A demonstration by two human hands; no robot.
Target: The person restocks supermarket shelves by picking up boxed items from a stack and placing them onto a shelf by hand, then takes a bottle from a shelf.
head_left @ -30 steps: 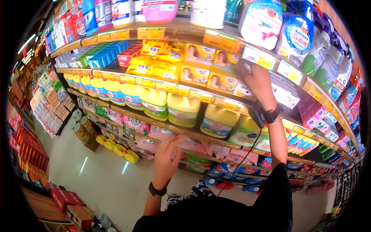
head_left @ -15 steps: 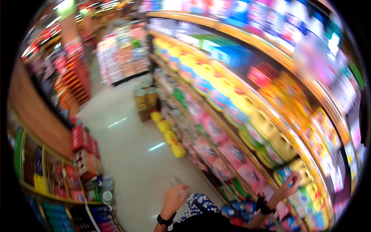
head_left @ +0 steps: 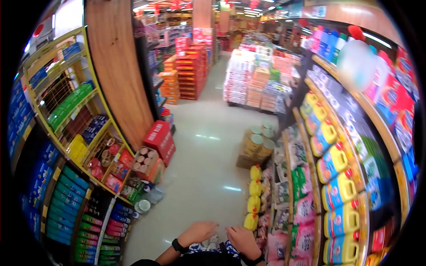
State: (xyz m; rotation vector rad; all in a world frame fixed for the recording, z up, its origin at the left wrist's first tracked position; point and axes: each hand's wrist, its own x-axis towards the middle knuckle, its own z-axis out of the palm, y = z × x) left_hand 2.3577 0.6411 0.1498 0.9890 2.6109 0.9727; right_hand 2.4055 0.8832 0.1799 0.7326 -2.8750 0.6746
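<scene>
Glossy pale floor (head_left: 191,177): reflecting white streaks of light.
Yellow plastic bottles with red caps (head_left: 253,204): standing in a row on the floor, beside brown-edged shelving (head_left: 317,221).
Left hand (head_left: 198,232): pointing inward, wearing a black wristband (head_left: 179,246), fingers bending loosely.
Right hand (head_left: 243,241): hovering near the bottles, fingers curling; whether either hand is gripping anything, I cannot tell.
Red cardboard box (head_left: 159,139): showing white print, too blurred to read.
</scene>
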